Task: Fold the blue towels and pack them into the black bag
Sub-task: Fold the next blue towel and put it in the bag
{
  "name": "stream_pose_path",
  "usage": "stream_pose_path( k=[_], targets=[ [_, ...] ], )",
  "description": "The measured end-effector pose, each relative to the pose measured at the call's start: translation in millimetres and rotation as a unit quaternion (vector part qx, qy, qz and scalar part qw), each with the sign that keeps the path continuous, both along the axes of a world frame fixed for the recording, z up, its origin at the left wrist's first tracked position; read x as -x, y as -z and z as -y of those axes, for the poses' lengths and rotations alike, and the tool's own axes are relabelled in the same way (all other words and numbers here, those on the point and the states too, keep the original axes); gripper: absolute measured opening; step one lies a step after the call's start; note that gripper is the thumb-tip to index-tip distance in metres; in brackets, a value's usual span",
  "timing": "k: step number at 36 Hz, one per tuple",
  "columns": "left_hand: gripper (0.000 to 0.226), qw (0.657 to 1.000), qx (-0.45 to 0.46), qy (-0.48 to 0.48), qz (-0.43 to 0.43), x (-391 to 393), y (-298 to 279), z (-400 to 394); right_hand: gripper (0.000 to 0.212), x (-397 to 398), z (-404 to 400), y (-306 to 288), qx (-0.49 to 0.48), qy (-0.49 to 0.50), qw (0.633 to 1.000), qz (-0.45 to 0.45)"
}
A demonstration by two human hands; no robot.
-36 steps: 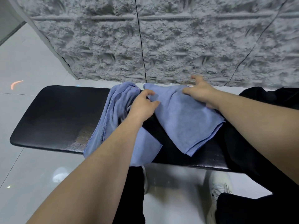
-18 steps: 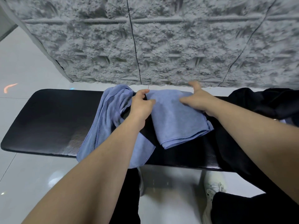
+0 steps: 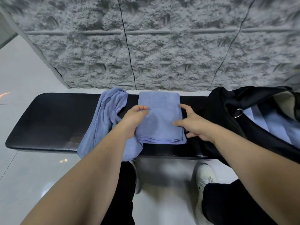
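2 towels (image 3: 159,117) (image 3: 103,120), 1 bag (image 3: 227,114), 2 hands (image 3: 134,117) (image 3: 194,125)

Both towels were the same dusty blue, the folded towel (image 3: 159,117) and the loose towel (image 3: 105,120). The tabletop (image 3: 53,120) was glossy black, and so was the bag (image 3: 227,114), which had a silver ring (image 3: 238,113) and pale blue inside. The wall (image 3: 162,46) was rough mottled grey, the floor (image 3: 24,75) whitish-grey tile. The shoe (image 3: 204,177) was white, the trousers (image 3: 227,207) black.
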State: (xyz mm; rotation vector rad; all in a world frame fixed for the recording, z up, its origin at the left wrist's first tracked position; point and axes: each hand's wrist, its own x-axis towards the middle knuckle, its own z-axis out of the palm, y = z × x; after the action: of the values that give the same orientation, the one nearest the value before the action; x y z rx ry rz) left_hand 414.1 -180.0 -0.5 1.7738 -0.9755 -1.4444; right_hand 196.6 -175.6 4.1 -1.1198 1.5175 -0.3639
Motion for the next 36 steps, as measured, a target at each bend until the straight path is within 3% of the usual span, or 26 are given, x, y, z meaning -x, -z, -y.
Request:
stream_pose_path(
  k=[3, 5, 11, 13, 16, 19, 25, 28, 31, 36],
  targets=[
    [0.022, 0.995, -0.034, 0.095, 0.018, -1.1, -5.8, -13.1, 0.068, 3.6, -10.6, -2.4, 0.03, -0.044, 0.997, -0.059],
    [0.024, 0.988, -0.053, 0.139, 0.044, -0.9, -8.2, -21.7, 0.067, 6.2, -15.4, -3.9, 0.039, -0.052, 0.997, -0.05],
    [0.018, 0.999, -0.031, 0.036, 0.008, 6.8, -10.9, -37.1, 0.066, 8.4, -25.8, -4.6, 0.005, -0.014, 0.999, 0.046],
    [0.014, 0.999, -0.01, 0.018, 0.034, 10.8, -10.0, -42.3, 0.063, 11.1, -30.3, -3.2, -0.01, 0.005, 0.998, 0.058],
    [0.006, 0.992, 0.022, 0.041, 0.119, 14.1, -3.7, -49.3, 0.05, 16.9, -36.5, -0.7, -0.005, -0.006, 1.0, 0.021],
    [0.004, 0.987, 0.032, 0.068, 0.141, 19.0, -1.6, -60.7, 0.038, 21.3, -42.7, 2.2, 0.009, -0.033, 0.999, -0.03],
    [0.006, 0.966, 0.022, 0.134, 0.218, 19.8, -0.1, -74.9, 0.038, 27.2, -54.3, 4.0, 0.031, -0.069, 0.993, -0.087],
    [0.016, 0.938, 0.062, 0.171, 0.296, 16.6, 2.1, -78.8, 0.038, 30.6, -58.0, 1.6, 0.084, -0.091, 0.98, -0.158],
    [0.02, 0.888, 0.168, 0.199, 0.379, 14.5, -5.8, -80.3, 0.043, 29.4, -59.2, -5.9, 0.191, -0.144, 0.939, -0.247],
    [0.035, 0.819, 0.21, 0.325, 0.424, 22.0, -12.1, -86.6, 0.039, 16.5, -72.4, -4.3, 0.318, -0.289, 0.87, -0.243]
  ],
)
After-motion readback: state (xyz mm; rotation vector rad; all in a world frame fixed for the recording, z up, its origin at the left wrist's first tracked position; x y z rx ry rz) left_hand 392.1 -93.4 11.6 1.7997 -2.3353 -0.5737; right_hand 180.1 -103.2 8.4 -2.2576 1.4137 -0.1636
